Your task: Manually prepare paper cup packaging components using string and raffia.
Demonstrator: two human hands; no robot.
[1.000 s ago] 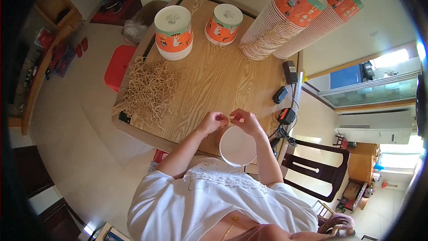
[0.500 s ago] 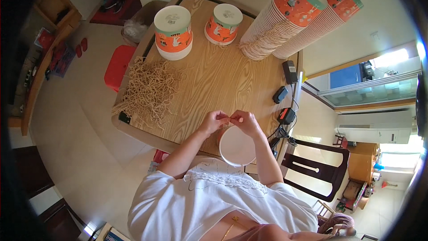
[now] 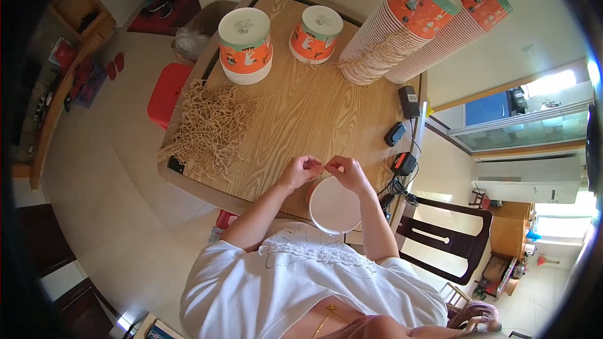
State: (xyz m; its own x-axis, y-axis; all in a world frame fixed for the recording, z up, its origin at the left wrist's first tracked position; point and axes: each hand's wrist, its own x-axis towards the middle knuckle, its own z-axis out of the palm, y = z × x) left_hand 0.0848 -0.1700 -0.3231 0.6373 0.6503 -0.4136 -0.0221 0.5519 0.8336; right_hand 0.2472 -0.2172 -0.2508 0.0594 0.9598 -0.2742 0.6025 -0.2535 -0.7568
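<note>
An open paper bucket (image 3: 336, 206), white inside with an orange side, leans toward me at the table's near edge. Just beyond its rim my left hand (image 3: 304, 171) is closed, thumb and finger pinching a thin tan bit that looks like twine. My right hand (image 3: 345, 172) pinches at the same spot, its fingertips almost touching the left's. The fingers hide most of the strand, and whether it passes through the bucket wall I cannot tell. A tangled heap of tan twine (image 3: 210, 125) lies on the table to the left.
Upturned orange-and-green buckets (image 3: 245, 50) and a shorter one (image 3: 314, 34) stand at the far side. Two tall leaning stacks of nested buckets (image 3: 402, 25) rise at far right. Black power adapters (image 3: 403, 163) and cables line the right edge. A dark chair (image 3: 446, 238) stands at right.
My right hand's fingers have curled in slightly at the pinch. The bucket and everything else stay put.
</note>
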